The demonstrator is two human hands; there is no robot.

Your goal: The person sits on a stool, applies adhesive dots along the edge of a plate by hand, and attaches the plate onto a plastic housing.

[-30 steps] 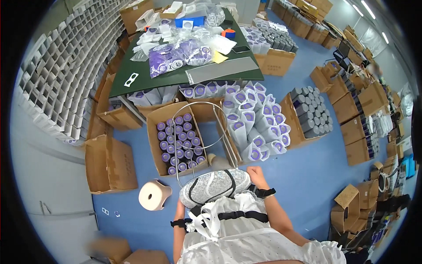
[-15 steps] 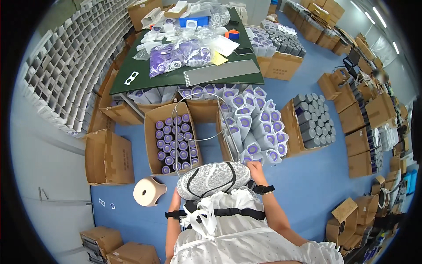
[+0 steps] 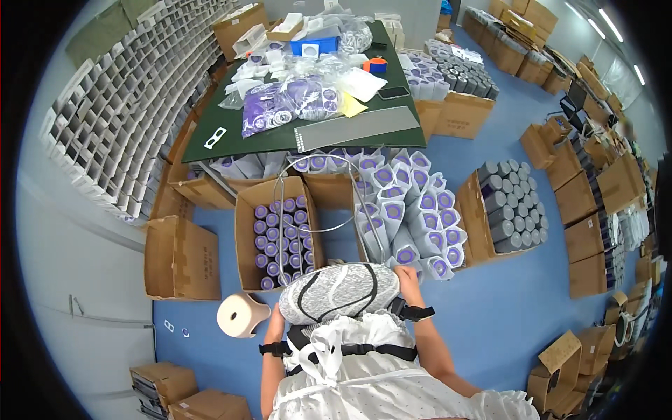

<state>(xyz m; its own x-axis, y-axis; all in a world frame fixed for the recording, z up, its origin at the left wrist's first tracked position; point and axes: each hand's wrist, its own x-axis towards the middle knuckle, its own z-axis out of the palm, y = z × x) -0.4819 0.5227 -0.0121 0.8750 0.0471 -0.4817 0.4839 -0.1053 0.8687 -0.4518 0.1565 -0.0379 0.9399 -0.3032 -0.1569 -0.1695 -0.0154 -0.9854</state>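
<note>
In front of my waist is a stool point(image 3: 341, 292) with a padded seat in grey fabric, crossed by black and white curved lines. It is tilted, its thin metal legs and round ring pointing away from me over the boxes. At the seat's right end, my right hand point(image 3: 407, 277) is closed on the edge. My left hand point(image 3: 277, 315) is at the left end, its fingers mostly hidden by the seat. Beyond the legs are an open carton point(image 3: 243, 259) of dark, purple-topped cylinders and, to its right, several purple-ringed cylinders in white sleeves point(image 3: 411, 217).
A small beige plastic stool point(image 3: 238, 316) stands on the blue floor at left, near an open carton point(image 3: 203, 262). A green table point(image 3: 203, 133) ahead carries plastic bags and parts. Grey cylinders point(image 3: 514, 203) fill a carton at right. White compartment racks point(image 3: 112, 119) line the left wall.
The surroundings sit slightly lower and further right in the picture. Both hands stay at the ends of the stool's seat, which has turned slightly, its right end a little higher against its left.
</note>
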